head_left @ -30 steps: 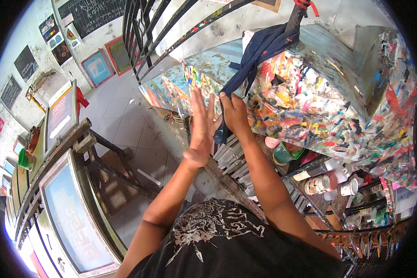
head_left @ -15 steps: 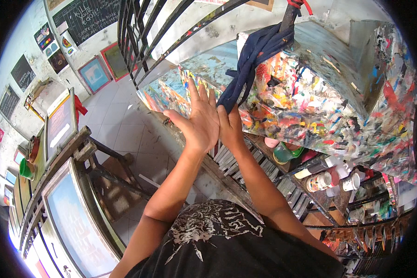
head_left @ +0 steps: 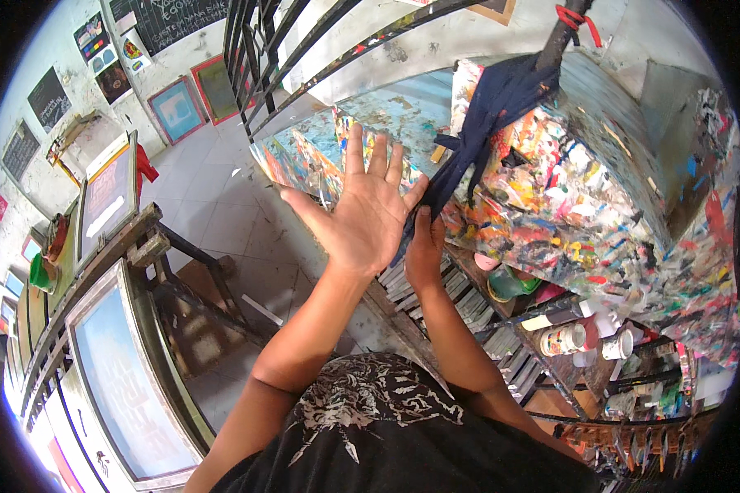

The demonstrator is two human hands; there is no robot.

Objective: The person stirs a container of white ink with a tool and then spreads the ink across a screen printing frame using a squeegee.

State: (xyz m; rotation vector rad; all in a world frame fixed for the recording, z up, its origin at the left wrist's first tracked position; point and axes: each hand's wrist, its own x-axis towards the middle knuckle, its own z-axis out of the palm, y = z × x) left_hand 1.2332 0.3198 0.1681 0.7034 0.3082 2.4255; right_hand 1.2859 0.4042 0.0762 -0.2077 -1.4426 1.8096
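Note:
A long strip of navy blue cloth (head_left: 501,103) is knotted round a dark post (head_left: 561,37) and hangs down over a paint-splattered board (head_left: 551,197). Its lower end runs into my right hand (head_left: 424,253), whose fingers are closed on it with the thumb pointing up. My left hand (head_left: 368,215) is palm up beside it, fingers spread wide; its little finger reaches against or very near the cloth. The cloth partly passes behind my left hand, so I cannot tell whether they touch.
Black metal railing (head_left: 259,57) rises beyond my hands. Framed printing screens (head_left: 131,378) lean on a wooden stand at left. Paint tubs (head_left: 564,338) crowd a shelf at right, below the board. A green container (head_left: 506,283) stands near my right forearm.
My left hand has spread its fingers wider and turned its palm up more fully. My right hand has moved slightly right and down, drawing the cloth end along. The view has shifted a little.

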